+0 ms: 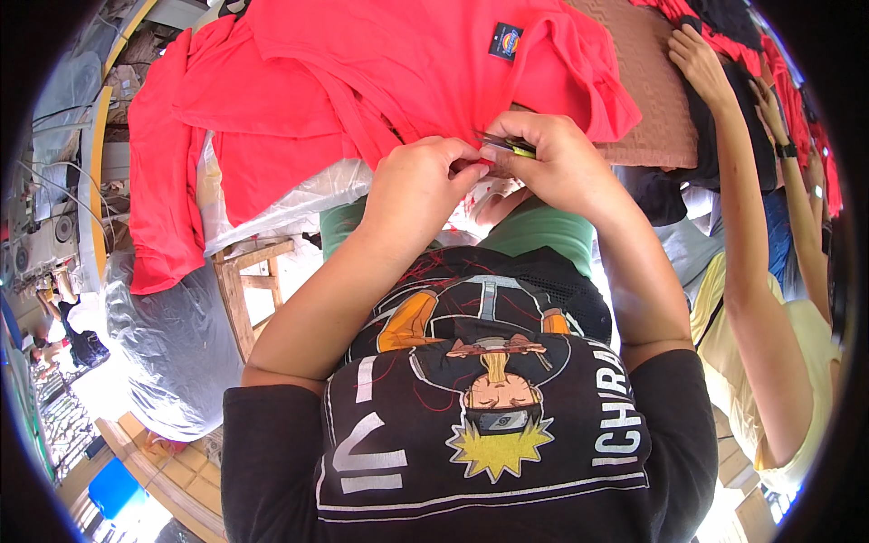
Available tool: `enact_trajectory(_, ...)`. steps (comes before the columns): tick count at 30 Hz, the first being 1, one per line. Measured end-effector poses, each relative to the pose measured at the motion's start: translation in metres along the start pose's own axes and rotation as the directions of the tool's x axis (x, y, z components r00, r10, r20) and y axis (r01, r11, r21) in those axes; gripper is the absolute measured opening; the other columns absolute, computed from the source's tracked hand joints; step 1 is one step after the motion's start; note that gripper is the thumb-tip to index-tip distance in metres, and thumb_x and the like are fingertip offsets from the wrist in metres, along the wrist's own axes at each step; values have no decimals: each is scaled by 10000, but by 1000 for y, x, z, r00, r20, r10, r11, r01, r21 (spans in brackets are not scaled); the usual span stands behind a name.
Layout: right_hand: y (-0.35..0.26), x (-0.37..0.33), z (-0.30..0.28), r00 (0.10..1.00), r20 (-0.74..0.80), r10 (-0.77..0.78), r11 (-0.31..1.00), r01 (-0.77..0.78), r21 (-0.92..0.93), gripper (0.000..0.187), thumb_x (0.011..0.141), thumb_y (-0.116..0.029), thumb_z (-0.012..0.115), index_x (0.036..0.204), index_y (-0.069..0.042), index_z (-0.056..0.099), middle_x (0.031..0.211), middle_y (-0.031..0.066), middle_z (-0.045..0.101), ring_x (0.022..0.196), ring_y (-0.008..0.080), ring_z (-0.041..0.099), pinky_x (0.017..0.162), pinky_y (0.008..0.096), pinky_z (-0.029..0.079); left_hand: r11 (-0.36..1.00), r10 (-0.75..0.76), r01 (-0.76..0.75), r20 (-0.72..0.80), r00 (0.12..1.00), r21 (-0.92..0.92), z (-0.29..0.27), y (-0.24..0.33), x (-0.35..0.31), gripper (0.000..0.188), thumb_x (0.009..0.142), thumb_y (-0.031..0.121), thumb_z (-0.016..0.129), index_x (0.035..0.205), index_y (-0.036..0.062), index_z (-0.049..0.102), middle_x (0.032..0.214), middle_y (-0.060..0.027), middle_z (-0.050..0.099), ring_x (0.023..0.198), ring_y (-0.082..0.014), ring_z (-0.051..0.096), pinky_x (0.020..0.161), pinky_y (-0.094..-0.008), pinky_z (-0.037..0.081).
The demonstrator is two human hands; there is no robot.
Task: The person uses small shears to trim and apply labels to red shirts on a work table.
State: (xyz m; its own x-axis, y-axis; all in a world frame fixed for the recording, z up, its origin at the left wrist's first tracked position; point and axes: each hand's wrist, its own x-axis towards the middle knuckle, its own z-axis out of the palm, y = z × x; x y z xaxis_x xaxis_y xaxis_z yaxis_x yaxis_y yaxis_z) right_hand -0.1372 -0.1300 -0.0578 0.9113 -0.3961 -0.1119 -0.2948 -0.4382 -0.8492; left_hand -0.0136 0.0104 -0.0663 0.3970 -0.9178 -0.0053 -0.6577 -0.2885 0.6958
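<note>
A red long-sleeved garment [380, 68] lies spread over the table in front of me, with a small dark label [505, 42] sewn near its upper right part. Just off the table's near edge, my left hand [421, 181] pinches a bit of the red cloth between thumb and fingers. Close beside it, my right hand [559, 158] is closed around small thread snips [509, 143] with dark blades and a yellow-green part. The blades point left, toward the pinched cloth. The right fingertips also meet the cloth there, and my fingers partly hide that spot.
A brown textured cover [654, 77] lies on the table at right; clear plastic [317, 192] hangs from the near edge. On the right, a person in yellow [769, 362] reaches over dark and red garments. A wooden stool [237, 281] and plastic-wrapped bundle [167, 348] stand at left.
</note>
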Motion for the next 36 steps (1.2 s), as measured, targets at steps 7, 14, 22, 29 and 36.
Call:
enact_trajectory(7, -3, 4, -7, 999, 23, -45, 998, 46, -46, 175, 857, -121, 675, 937, 26, 621, 780, 76, 625, 743, 102, 589, 702, 286, 480, 992, -111, 115, 76, 991, -52, -4, -3, 4, 139, 882, 138, 632, 949, 26, 679, 830, -114, 701, 708, -163, 694, 638, -279, 520)
enact_trajectory(14, 0, -1, -23, 980, -43, -196, 980, 194, -45, 228, 813, -161, 690, 967, -6, 625, 859, 159, 643, 815, 294, 644, 724, 357, 490, 939, -186, 230, 186, 965, -256, -9, -11, 8, 139, 923, 116, 587, 959, -10, 635, 819, -82, 692, 754, -135, 688, 645, -264, 526)
enact_trajectory(22, -6, -1, -23, 955, 137, -264, 936, 288, -203, 175, 781, -63, 701, 909, 4, 603, 841, 118, 621, 790, 280, 628, 701, 340, 479, 907, -170, 241, 222, 960, -347, -11, -13, 8, 150, 933, 93, 562, 1002, -28, 617, 866, -77, 683, 791, -129, 681, 687, -259, 527)
enact_trajectory(29, -5, 3, -19, 947, 126, -297, 907, 321, -273, 173, 759, -70, 707, 888, -10, 609, 815, 129, 619, 776, 318, 627, 667, 368, 476, 903, -179, 258, 244, 953, -344, -13, -11, 7, 169, 947, 97, 538, 1030, -32, 608, 889, -80, 679, 818, -134, 678, 706, -260, 526)
enact_trajectory(36, -10, 0, -19, 967, 107, -231, 915, 254, -314, 152, 774, -164, 685, 873, -60, 636, 828, 112, 636, 813, 313, 624, 683, 416, 478, 903, -168, 243, 229, 959, -355, -12, -13, 6, 179, 949, 114, 544, 1027, -34, 607, 883, -73, 676, 822, -131, 676, 697, -256, 522)
